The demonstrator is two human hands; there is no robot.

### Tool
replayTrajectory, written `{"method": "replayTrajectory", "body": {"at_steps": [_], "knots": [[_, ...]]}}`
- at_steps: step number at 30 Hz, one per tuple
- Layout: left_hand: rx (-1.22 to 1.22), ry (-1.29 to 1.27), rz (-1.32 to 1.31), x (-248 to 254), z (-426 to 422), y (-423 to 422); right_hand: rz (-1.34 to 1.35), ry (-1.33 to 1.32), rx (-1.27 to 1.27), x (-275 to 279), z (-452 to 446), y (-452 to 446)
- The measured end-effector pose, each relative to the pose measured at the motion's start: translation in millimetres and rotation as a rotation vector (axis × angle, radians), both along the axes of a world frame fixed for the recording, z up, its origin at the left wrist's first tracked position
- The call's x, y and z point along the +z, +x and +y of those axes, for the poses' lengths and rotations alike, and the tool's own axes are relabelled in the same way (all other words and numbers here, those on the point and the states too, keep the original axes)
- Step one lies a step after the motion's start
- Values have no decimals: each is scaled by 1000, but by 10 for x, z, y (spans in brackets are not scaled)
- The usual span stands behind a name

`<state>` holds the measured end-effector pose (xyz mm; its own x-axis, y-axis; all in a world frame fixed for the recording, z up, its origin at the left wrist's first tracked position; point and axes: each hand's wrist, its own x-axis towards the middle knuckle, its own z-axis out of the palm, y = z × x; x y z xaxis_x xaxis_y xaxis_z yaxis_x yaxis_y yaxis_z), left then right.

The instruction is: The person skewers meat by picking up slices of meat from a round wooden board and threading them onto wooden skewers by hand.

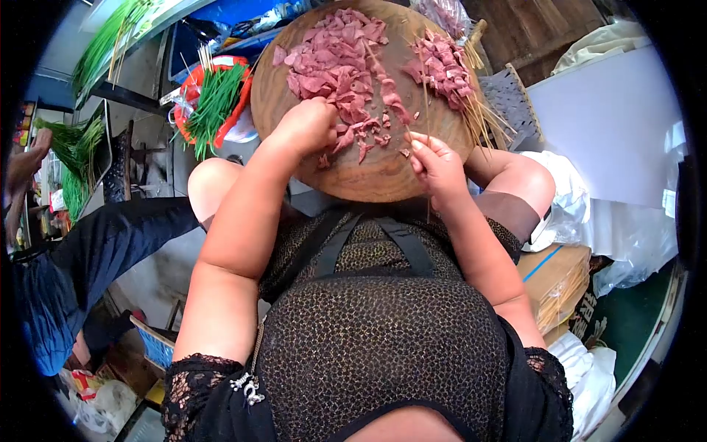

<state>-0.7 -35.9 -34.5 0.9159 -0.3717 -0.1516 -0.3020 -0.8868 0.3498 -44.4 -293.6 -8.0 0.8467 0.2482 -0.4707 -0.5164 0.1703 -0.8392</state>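
My right hand [436,166] pinches a thin bamboo skewer [426,110] near the front right of a round wooden chopping board [361,184]. Just beyond those fingertips, a line of meat pieces [394,99] lies slanted on the board, apparently threaded on a skewer. My left hand [313,124] is curled at the lower left edge of a heap of sliced raw meat [335,55]; its fingertips are turned down into the slices, so what they hold is hidden. A bundle of finished meat skewers [445,70] rests at the board's right side, sticks pointing towards me.
Left of the board, a red basket [239,110] holds green skewered vegetables [215,99]. More greens [74,147] are farther left, beside another person's dark-clothed leg [110,250]. At right stand a white panel [607,121] and a cardboard box [560,276] with bamboo sticks.
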Motion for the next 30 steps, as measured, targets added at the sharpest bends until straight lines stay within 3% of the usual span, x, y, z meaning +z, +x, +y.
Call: {"method": "replayTrajectory", "body": {"at_steps": [4,7,8,11,14,30], "knots": [[67,-99,-5,85,-7,-53,-4,28,27,11,20,-13],[277,-745,-86,119,26,31,5,29,54,75,28,-30],[544,-1106,102,145,-6,78,-3,10,76,44,14,-41],[685,-1536,305,113,198,235,-27,-34,138,5,20,-114],[750,-1680,300,120,188,255,-44,-60,206,6,28,-150],[787,-1800,254,121,125,276,-42,-97,183,-43,29,-159]]}}
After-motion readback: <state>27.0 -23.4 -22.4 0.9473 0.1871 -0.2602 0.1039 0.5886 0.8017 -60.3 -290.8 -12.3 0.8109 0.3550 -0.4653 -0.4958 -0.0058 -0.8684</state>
